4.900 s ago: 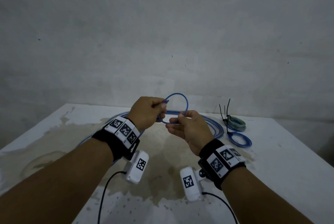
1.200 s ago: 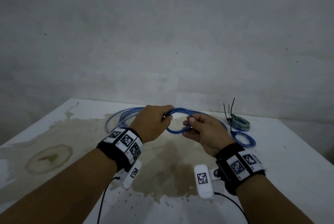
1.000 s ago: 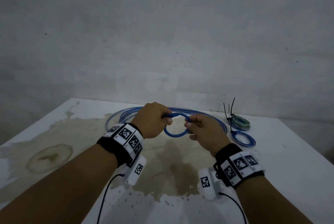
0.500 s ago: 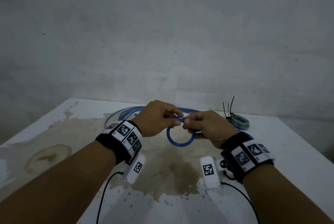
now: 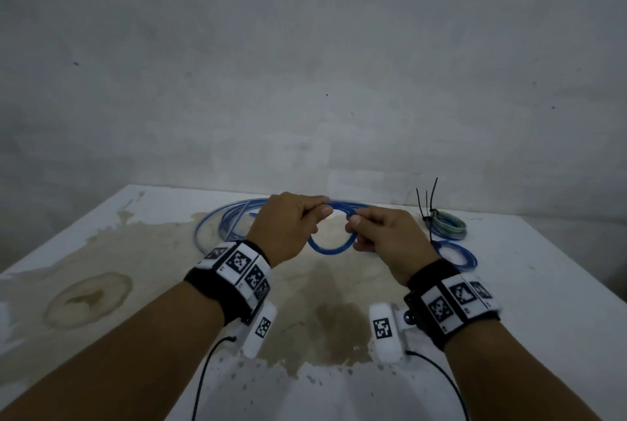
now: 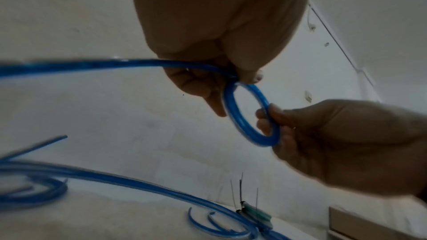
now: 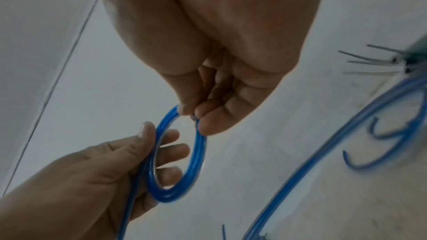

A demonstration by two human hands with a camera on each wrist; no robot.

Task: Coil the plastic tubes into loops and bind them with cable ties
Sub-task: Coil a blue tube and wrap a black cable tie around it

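A small coil of blue plastic tube (image 5: 328, 248) (image 6: 250, 116) (image 7: 184, 163) hangs in the air between both hands above the table. My left hand (image 5: 305, 217) (image 6: 233, 74) pinches its left side between thumb and fingers, and the free tube (image 6: 92, 64) trails off from that pinch. On the coil's right side my right hand (image 5: 359, 227) (image 7: 196, 116) pinches it with thumb and fingertips. More loose blue tube (image 5: 224, 220) lies on the table behind the hands.
A white stained table (image 5: 101, 251) stands against a grey wall. At the back right lie a bound green-grey coil (image 5: 448, 225) with black cable ties (image 5: 429, 196) standing up, and a small bound blue coil (image 5: 456, 252).
The coil has gained turns since the first single loop. Over the last second both hands turned it, the loop now hanging lower between them, and the hands moved slightly apart.
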